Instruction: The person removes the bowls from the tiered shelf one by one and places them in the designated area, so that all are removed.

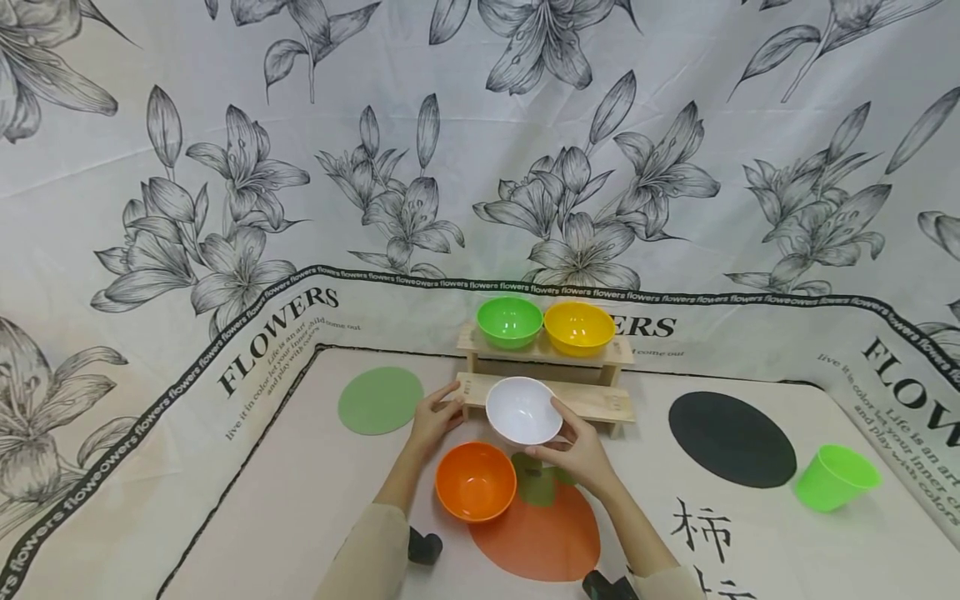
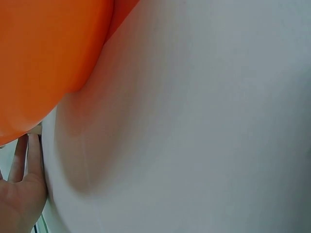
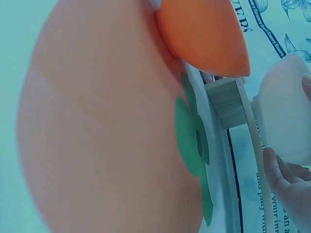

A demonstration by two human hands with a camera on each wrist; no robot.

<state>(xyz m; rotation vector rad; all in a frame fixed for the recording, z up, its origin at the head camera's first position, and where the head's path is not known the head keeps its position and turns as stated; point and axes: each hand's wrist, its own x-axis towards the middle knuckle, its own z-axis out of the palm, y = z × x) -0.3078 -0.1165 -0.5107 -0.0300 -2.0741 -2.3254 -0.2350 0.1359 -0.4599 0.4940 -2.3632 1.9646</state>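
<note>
My right hand (image 1: 581,450) grips a white bowl (image 1: 523,410) by its right side, thumb low in front and fingers at the rim. The bowl is at the front of the lower step of a small two-step wooden rack (image 1: 592,403); whether its base touches the wood cannot be told. At the rack's left end, my left hand (image 1: 435,421) touches the lower step with fingers fairly straight, as the left wrist view also shows. Green (image 1: 510,322) and yellow (image 1: 579,328) bowls stand side by side on the upper step. An orange bowl (image 1: 476,482) sits in front, between my forearms.
A light green cup (image 1: 836,477) stands at the far right, beside a black printed oval (image 1: 731,439) on the cloth. The cloth also bears a green circle (image 1: 381,401) and an orange fruit print (image 1: 543,533). Flower-printed fabric (image 1: 405,200) rises behind the rack.
</note>
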